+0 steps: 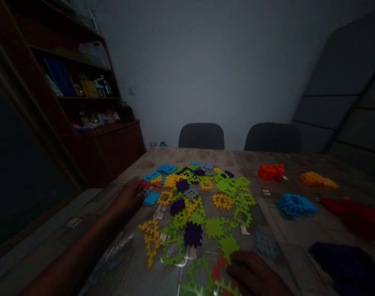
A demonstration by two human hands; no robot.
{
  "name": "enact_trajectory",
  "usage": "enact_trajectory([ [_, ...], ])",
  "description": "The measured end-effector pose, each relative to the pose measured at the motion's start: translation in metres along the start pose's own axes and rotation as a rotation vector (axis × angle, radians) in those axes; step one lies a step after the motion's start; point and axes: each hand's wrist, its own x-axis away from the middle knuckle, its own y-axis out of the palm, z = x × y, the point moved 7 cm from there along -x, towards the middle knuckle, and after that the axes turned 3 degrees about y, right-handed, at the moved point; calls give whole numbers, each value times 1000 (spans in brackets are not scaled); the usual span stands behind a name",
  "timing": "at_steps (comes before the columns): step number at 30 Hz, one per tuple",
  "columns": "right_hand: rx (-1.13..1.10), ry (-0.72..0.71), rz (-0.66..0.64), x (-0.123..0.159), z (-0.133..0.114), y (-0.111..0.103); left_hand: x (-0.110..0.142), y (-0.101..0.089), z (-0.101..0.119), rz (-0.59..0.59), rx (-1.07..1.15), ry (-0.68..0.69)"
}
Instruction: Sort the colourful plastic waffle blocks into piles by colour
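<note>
A spread of flat interlocking plastic pieces (199, 201) in green, yellow, blue, purple and orange covers the middle of the table (298, 230). My left hand (128, 199) reaches to the left edge of the spread, its fingers at a red piece (145, 185) beside a blue one (151, 198); in the dim light I cannot see whether it grips. My right hand (252, 271) lies at the near edge, fingers curled on a red piece (218, 269) next to green frames.
Sorted heaps lie at the right: orange-red (270, 171), yellow-orange (318, 179), blue (295, 204), dark red (357, 213), dark purple (350, 263). Two dark chairs (201, 135) stand behind the far edge. A wooden shelf unit (82, 102) fills the left wall.
</note>
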Motion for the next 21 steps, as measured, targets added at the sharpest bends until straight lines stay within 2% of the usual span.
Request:
enact_trajectory([
  [7, 25, 95, -92, -4, -4, 5, 1, 20, 18, -108, 58, 93],
  [12, 13, 218, -179, -11, -4, 6, 19, 30, 52, -217, 140, 195],
  [17, -61, 222, -190, -17, -6, -2, 38, 30, 89, -317, 233, 265],
  [21, -169, 296, -205, -18, 1, -13, 43, 21, 105, -290, 336, 272],
])
